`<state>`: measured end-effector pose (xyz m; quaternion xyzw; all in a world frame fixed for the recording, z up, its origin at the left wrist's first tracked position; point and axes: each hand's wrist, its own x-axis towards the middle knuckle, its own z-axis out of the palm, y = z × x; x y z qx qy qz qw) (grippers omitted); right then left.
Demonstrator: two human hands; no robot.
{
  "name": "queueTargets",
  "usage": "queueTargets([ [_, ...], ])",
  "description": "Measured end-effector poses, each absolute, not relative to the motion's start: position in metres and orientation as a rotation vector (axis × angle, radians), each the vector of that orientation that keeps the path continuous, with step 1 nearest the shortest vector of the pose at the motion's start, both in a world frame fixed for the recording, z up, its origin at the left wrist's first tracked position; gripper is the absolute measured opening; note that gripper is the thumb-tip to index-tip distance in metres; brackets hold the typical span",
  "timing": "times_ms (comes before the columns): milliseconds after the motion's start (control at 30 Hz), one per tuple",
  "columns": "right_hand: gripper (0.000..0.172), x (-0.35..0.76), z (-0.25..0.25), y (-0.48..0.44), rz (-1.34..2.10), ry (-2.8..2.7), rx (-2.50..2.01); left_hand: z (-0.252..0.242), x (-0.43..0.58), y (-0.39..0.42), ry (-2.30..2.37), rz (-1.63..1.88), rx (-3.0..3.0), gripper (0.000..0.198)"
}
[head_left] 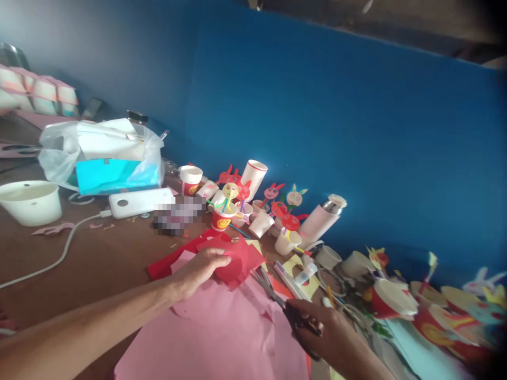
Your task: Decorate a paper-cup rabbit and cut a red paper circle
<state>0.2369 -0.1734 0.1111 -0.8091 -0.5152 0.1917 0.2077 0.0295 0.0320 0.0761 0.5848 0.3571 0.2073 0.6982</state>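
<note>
The left hand [200,272] was closed around a piece of red craft paper [241,262], held over a large pink paper sheet [209,338]. Steel-bladed scissors [266,284] were gripped in the right hand [317,330], and a red-and-white paper cup [392,298] was seen nearby.

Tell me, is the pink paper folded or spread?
Spread: the pink paper lies open across the table, below the left hand, with no fold showing.

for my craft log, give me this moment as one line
left hand: holds red paper | right hand: holds scissors | beneath: pink paper
</note>
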Motion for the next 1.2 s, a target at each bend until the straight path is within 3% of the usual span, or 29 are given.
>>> queueTargets([
  [300, 0.032, 0.228, 0.117, -0.174, 0.466, -1.659, -2.323, 0.092, 0.045, 0.015, 0.693, 0.282, 1.686, 0.023],
  [433, 0.026, 0.229, 0.122, -0.176, 0.418, -1.730, -2.419, 0.088, 0.038, -0.006, 0.690, 0.154, 1.814, 0.032],
  [533, 0.032, 0.232, 0.120, -0.178, 0.405, -1.705, -2.455, 0.079, 0.029, -0.020, 0.653, 0.086, 1.971, 0.032],
  [867, 0.048, 0.229, 0.112, -0.172, 0.316, -1.523, -2.706, 0.040, 0.027, -0.011, 0.443, 0.544, 2.602, 0.030],
  [1200, 0.031, 0.222, 0.102, -0.166, -0.269, -1.760, -2.652, 0.035, 0.030, -0.007, 0.309, 0.621, 2.749, 0.025],
])
